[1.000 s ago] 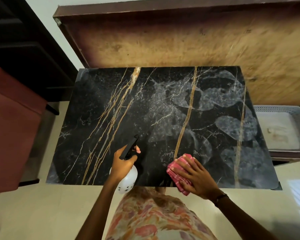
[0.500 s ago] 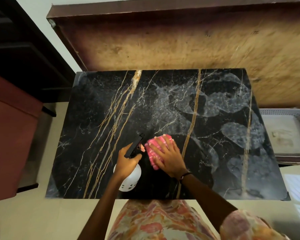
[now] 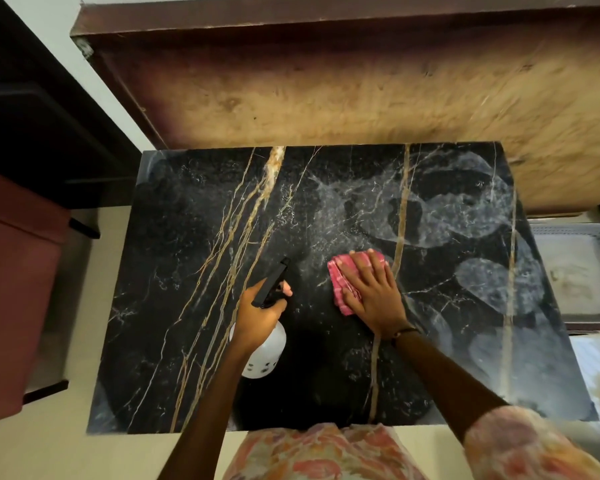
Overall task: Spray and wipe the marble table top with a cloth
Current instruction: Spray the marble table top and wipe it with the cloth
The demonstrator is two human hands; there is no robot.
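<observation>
The black marble table top (image 3: 194, 306) with gold veins fills the middle of the view; pale wet smears cover its right half. My left hand (image 3: 257, 317) grips the neck of a white spray bottle (image 3: 265, 355) with a black nozzle, held above the table's near centre. My right hand (image 3: 371, 289) lies flat with straight fingers on a folded pink cloth (image 3: 340, 278), pressing it onto the marble just right of the bottle.
A large brown wooden board (image 3: 326, 91) stands behind the table. A red-brown seat (image 3: 11, 282) is at the left, dark furniture (image 3: 32, 126) behind it. A grey perforated tray (image 3: 579, 265) sits at the right. Pale floor surrounds the table.
My right hand slid the pink cloth from the table's near edge up and left, then a little further away and right. The left hand with the bottle stayed roughly put.
</observation>
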